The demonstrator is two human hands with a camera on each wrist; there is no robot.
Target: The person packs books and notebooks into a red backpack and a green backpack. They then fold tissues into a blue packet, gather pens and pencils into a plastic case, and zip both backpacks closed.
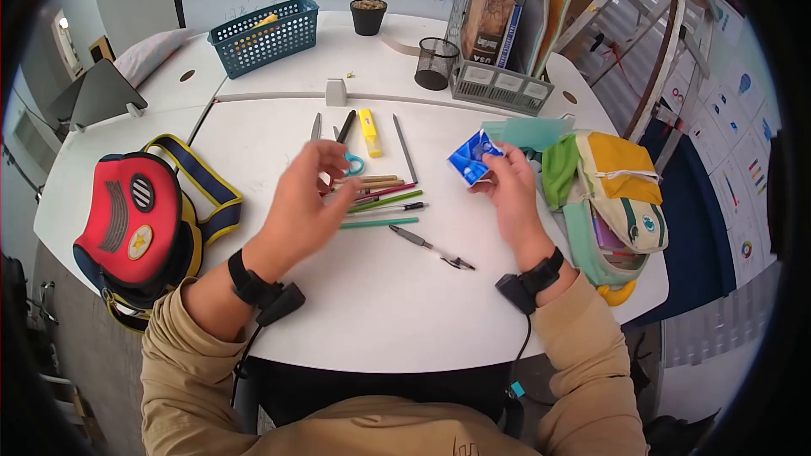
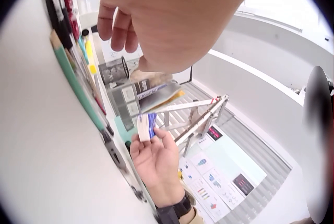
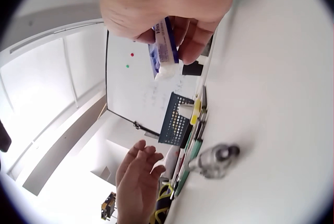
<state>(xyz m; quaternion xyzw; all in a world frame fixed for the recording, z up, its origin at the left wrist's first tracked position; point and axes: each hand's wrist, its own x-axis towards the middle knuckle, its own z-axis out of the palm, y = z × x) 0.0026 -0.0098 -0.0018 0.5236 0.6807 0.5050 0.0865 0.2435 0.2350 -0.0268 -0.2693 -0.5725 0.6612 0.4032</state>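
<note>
My right hand [image 1: 517,203] pinches a small blue-and-white tissue packet [image 1: 467,160] between thumb and fingers, held up over the right side of the table. In the right wrist view the white end of the packet [image 3: 165,52] points away from the palm. Nothing is in my left hand [image 1: 306,207], raised with loosely bent fingers over a spread of pens and pencils. Around that hand lie scissors with blue handles [image 1: 355,165], a yellow highlighter [image 1: 370,133], a green pencil [image 1: 380,223] and a grey pencil [image 1: 405,149]. Nearer to me lies a grey-and-clear pen [image 1: 422,242].
A red backpack [image 1: 127,203] stands at the left and a green-and-yellow backpack [image 1: 625,194] at the right. Behind are a blue-green basket [image 1: 266,40], a potted plant [image 1: 368,21], a black mesh cup [image 1: 436,67] and a grey file holder [image 1: 498,89] with books.
</note>
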